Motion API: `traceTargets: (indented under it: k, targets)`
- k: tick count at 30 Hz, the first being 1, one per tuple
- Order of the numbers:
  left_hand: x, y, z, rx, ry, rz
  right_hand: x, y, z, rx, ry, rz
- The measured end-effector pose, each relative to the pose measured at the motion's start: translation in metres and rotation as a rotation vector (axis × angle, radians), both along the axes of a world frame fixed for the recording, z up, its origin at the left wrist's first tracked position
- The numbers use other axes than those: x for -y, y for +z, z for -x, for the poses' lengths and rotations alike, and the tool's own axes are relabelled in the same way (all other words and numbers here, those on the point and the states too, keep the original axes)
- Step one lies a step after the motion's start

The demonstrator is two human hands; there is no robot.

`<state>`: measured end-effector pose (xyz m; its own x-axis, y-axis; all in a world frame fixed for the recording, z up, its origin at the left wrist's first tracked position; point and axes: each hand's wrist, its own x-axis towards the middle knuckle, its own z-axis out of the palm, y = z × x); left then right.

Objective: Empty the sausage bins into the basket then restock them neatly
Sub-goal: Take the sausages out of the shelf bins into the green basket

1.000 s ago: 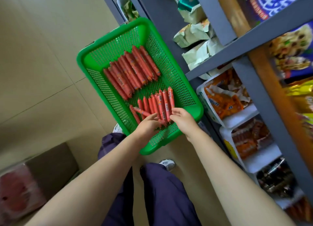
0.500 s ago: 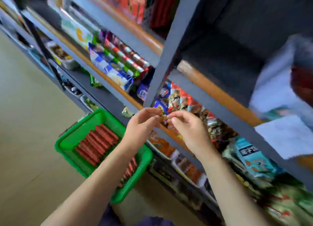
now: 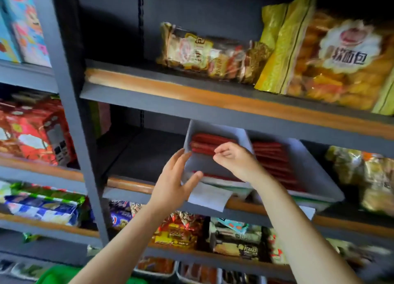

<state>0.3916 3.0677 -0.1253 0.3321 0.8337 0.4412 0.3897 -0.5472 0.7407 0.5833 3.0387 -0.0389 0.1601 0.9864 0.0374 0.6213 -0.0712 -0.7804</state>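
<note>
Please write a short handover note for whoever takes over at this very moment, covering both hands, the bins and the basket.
Left hand: open, fingers at the left wall and front corner of the left bin; whether it grips yet is unclear.
Right hand: over the same bin, fingers loosely curled, holding nothing visible.
Both bins, left and right bin, sit side by side on the middle shelf, each holding red sausages.
Basket: only a green edge shows at the bottom; contents out of view.
Done: cannot tell.
Left: empty these two bins into the basket, then restock neatly.

"软面包" on yellow bread bag (image 3: pixel 349 58), "Franzz" on box (image 3: pixel 250 249)
</note>
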Motion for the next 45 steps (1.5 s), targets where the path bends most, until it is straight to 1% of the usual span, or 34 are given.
traceTargets:
  k: [1,2,5,8,11,14,20,24,31,38,45]
  targets:
    - [-0.001,-0.005,-0.003,-0.012,0.0,0.01,-0.006,-0.005,-0.009,0.012,0.043,0.106]
    - [-0.001,-0.008,-0.004,-0.014,-0.001,0.02,-0.01,-0.009,-0.016,0.066,0.095,0.191]
    - [0.0,-0.01,-0.001,0.017,-0.019,0.027,-0.012,-0.007,-0.02,0.316,0.24,0.388]
    - [0.0,-0.009,0.003,0.022,-0.035,0.038,-0.019,-0.002,-0.013,0.432,0.274,0.487]
    - [-0.002,-0.009,0.004,-0.025,-0.014,0.031,-0.024,-0.005,-0.007,0.504,0.309,0.499]
    - [-0.004,-0.011,0.002,-0.011,-0.011,0.034,-0.026,-0.008,-0.009,0.463,0.361,0.493]
    - [-0.007,-0.017,0.0,0.0,-0.002,0.001,-0.025,-0.011,-0.009,0.379,0.368,0.588]
    - [-0.006,-0.017,-0.001,-0.004,0.01,-0.002,-0.026,-0.012,-0.01,0.34,0.362,0.589]
    - [0.0,-0.011,-0.003,0.017,0.011,0.047,-0.027,-0.018,-0.013,0.214,0.303,0.359]
    - [0.001,-0.011,0.0,0.031,-0.002,0.104,-0.027,-0.019,-0.014,0.159,0.333,0.289]
    - [0.003,-0.008,0.001,0.026,-0.014,0.131,-0.029,-0.009,-0.014,0.193,0.343,0.251]
